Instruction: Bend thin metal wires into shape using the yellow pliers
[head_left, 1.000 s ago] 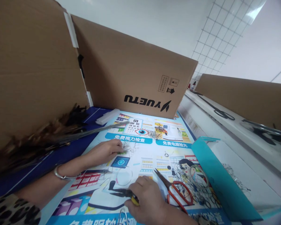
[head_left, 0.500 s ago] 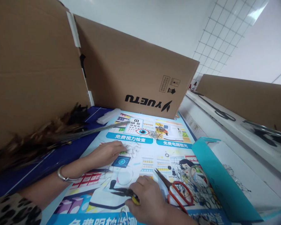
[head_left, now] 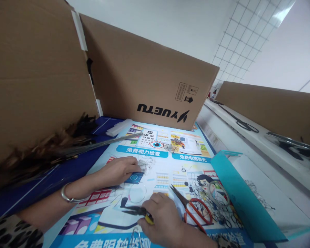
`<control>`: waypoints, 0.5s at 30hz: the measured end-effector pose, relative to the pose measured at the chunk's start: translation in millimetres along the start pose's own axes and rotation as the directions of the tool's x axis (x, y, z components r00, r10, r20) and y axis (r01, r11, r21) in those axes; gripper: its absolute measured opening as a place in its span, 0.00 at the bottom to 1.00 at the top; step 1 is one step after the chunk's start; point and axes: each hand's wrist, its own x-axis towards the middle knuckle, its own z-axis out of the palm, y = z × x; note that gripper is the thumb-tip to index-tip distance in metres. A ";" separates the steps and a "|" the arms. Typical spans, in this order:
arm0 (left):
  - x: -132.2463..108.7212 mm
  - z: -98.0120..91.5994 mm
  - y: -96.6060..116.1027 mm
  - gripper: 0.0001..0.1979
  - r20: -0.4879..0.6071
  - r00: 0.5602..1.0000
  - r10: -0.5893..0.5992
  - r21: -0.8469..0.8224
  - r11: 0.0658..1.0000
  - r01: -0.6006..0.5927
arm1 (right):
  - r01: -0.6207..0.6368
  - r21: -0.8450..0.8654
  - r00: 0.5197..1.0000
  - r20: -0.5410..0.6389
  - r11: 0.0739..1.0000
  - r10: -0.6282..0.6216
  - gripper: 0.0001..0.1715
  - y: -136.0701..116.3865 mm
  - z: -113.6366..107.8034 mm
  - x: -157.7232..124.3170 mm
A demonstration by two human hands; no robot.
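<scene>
- Since the earlier frame, the left hand (head_left: 122, 169) had drawn slightly toward the wearer and covered more of the printed blue square; the right hand (head_left: 163, 216) showed no clear change of place.
- Item nearest the left hand: a fine wire tangle (head_left: 146, 162), lying on the printed surface (head_left: 158, 199) just beyond and to the right of the left fingertips. Contact between them could not be confirmed.
- Long axis of the tangle: none discernible. Loose strands spread in several directions, chiefly away from the fingers.
- Left grip: fingers bent downward and held close together. Whether a strand was pinched beneath them could not be told.
- Right grip: wrapped around the yellow handles of the needle-nose pliers (head_left: 141, 209), low above the surface.
- Pliers' long axis: crosswise, with tips directed to the wearer's left and the jaws standing slightly apart. The tangle lay beyond the tips, on the far side, so the tool was not aimed at it.
- Governing relation: the left hand was clearly the nearer to the tangle; the right hand and pliers stood well apart from it, on the wearer's side.
- Adjacent items: red-handled scissors (head_left: 181, 197) lay to the right of the right hand, blades pointing away and leftward; farther right was a pile of wire loops (head_left: 220, 208).
</scene>
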 end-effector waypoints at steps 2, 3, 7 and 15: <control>0.4 -1.8 3.5 0.19 0.013 1.000 0.025 -0.020 0.999 -0.025 | -0.001 -0.002 1.000 0.000 1.000 0.001 0.11 0.1 0.2 0.4; 0.6 -2.5 5.3 0.19 0.016 0.999 0.031 -0.026 0.999 -0.031 | 0.000 -0.002 1.000 0.001 1.000 0.000 0.11 -0.1 0.1 0.5; 1.2 -3.7 10.9 0.20 0.025 0.999 0.038 -0.036 0.999 -0.037 | -0.004 0.004 1.000 0.008 1.000 0.004 0.12 -1.3 -0.8 0.1; 2.0 1.4 8.5 0.17 0.006 1.000 -0.009 -0.032 0.999 0.009 | 0.001 0.008 1.000 0.001 1.000 -0.001 0.11 0.4 1.4 -0.1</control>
